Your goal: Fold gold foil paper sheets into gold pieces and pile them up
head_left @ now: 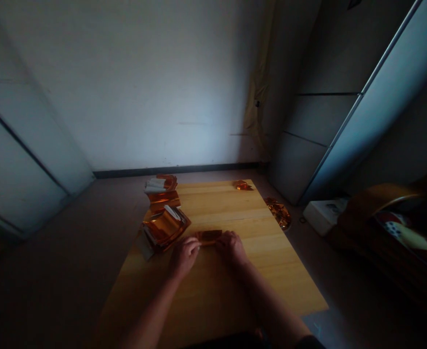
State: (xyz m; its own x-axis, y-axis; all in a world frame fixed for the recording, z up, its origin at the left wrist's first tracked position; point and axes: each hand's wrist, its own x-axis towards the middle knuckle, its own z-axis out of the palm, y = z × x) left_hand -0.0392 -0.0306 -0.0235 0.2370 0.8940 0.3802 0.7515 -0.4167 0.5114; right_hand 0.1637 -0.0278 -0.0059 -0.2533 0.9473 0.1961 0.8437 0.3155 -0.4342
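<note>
A small sheet of shiny copper-coloured foil paper [210, 236] lies low over the middle of the table, held at both ends. My left hand [186, 253] pinches its left end, fingers closed. At the other end my right hand [232, 246] has its fingers closed on the paper. Left of my left hand sits a stack of the same foil paper [164, 225], loosely bent and showing pale backs. Behind that stack, at the table's far left corner, are more foil sheets [164, 198]. One folded foil piece [243, 185] rests near the far right corner.
The wooden table [271, 271] stands before a pale wall. On the floor past its right edge is a heap of shiny foil pieces [279, 213]. Farther right are a white box [324, 215], a tall cabinet [308, 135] and a curved wooden armrest [376, 194].
</note>
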